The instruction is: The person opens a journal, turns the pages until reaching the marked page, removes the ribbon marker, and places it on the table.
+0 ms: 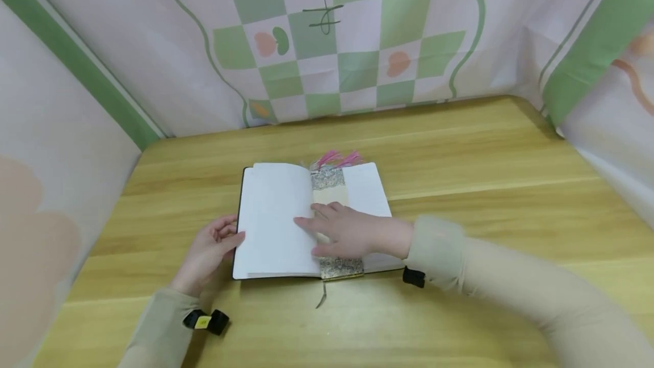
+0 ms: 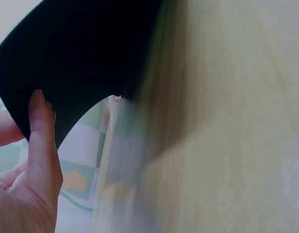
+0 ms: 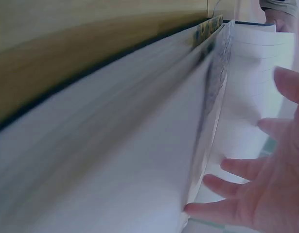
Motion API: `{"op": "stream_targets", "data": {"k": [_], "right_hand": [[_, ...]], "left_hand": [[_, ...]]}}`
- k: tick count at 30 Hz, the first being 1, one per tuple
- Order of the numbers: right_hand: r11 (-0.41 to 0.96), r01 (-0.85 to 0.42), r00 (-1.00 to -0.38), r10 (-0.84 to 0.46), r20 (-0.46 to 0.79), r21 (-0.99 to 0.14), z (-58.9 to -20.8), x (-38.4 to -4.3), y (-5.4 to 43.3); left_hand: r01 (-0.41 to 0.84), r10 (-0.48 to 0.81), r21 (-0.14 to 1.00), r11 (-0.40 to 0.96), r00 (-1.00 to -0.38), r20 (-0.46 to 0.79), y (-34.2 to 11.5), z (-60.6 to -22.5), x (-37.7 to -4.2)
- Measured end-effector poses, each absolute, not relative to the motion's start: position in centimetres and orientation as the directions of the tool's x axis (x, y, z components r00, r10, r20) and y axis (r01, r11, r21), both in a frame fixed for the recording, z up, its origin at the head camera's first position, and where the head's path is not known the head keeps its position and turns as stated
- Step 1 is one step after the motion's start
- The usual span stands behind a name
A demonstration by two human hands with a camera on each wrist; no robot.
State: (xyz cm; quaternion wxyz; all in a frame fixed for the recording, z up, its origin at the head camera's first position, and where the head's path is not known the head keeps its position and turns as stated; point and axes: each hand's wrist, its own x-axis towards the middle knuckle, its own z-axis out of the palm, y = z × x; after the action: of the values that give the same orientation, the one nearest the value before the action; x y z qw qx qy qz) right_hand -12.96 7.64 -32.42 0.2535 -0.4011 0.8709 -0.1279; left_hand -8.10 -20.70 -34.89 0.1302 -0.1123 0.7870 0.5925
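An open notebook [image 1: 276,209] with a black cover [image 2: 81,58] and white pages lies on the table. Along its middle, on the right-hand page, is a patterned bookmark strip [image 1: 329,179] with pink tassels [image 1: 338,158] past the top edge. My left hand [image 1: 208,251] pinches the notebook's left edge, thumb on the page and fingers behind the cover; the left wrist view shows that cover side lifted and curved. Over the bookmark and the inner left page my right hand [image 1: 352,233] is spread, fingers extended. It hides the strip's middle. Faint ruled lines show on the page [image 3: 241,87] in the right wrist view.
The wooden table [image 1: 485,186] extends around the notebook. A thin ribbon marker [image 1: 322,295] hangs from the notebook's lower edge. Patterned cloth [image 1: 357,27] hangs behind the table and at both sides. A black band with a yellow patch [image 1: 203,322] is on my left wrist.
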Motion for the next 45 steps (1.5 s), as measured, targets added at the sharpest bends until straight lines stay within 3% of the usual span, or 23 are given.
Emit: {"op": "stream_targets", "data": {"k": [6, 14, 20, 23, 30, 35, 39, 45], "right_hand": [[0.708, -0.623, -0.564, -0.701, -0.437, -0.333, -32.3, -12.6, 6.0], [0.723, -0.632, -0.582, -0.681, -0.445, -0.279, -32.7, -12.0, 4.8], [0.727, -0.64, -0.593, -0.674, -0.441, -0.25, -32.7, -12.0, 4.4], [0.727, -0.623, -0.612, -0.683, -0.398, -0.289, -32.4, -12.6, 4.5], [0.756, -0.386, -0.835, -0.53, -0.148, -0.528, -31.9, -15.0, 7.1], [0.716, -0.184, -0.914, -0.376, -0.151, -0.673, -32.2, -16.5, 9.8], [0.621, 0.04, -0.907, -0.307, -0.29, -0.783, -32.9, -17.3, 11.3], [0.332, 0.429, -0.785, -0.323, -0.529, -0.84, -33.5, -17.6, 11.6]], "left_hand": [[-0.289, 0.029, 0.926, 0.241, -0.952, -0.305, -20.8, -34.8, -8.1], [-0.325, 0.033, 0.932, 0.162, -0.942, -0.334, -21.0, -34.6, -8.0], [-0.307, 0.026, 0.918, 0.252, -0.946, -0.324, -21.1, -35.0, -7.9], [-0.309, 0.03, 0.913, 0.266, -0.944, -0.328, -21.1, -35.0, -7.9], [-0.315, 0.013, 0.904, 0.289, -0.943, -0.332, -21.0, -34.9, -8.1], [-0.324, 0.004, 0.901, 0.287, -0.941, -0.339, -21.0, -35.1, -8.0], [-0.325, 0.011, 0.903, 0.28, -0.94, -0.341, -21.0, -35.1, -8.0], [-0.323, 0.017, 0.906, 0.273, -0.94, -0.34, -20.8, -35.0, -8.1]]}}
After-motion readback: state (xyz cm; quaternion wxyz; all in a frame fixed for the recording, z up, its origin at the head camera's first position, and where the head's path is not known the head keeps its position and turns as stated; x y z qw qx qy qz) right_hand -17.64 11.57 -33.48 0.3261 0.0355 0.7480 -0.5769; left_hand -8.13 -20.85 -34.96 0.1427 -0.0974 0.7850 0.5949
